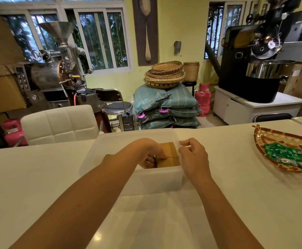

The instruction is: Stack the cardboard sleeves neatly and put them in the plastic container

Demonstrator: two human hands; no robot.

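A translucent white plastic container (157,178) stands on the table in front of me. Inside it, against the right wall, lies a stack of brown cardboard sleeves (170,157). My left hand (147,151) reaches down into the container, its fingers pressing on the left edge of the stack. My right hand (194,155) hovers just outside the container's right wall, with fingers curled and fingertips near the rim; nothing shows in it. The lower part of the stack is hidden by the container's front wall.
A woven basket tray (265,139) with green packets (288,154) sits at the table's right. The container's clear lid (146,221) lies flat on the table near me. A white chair back (60,123) stands beyond the far table edge.
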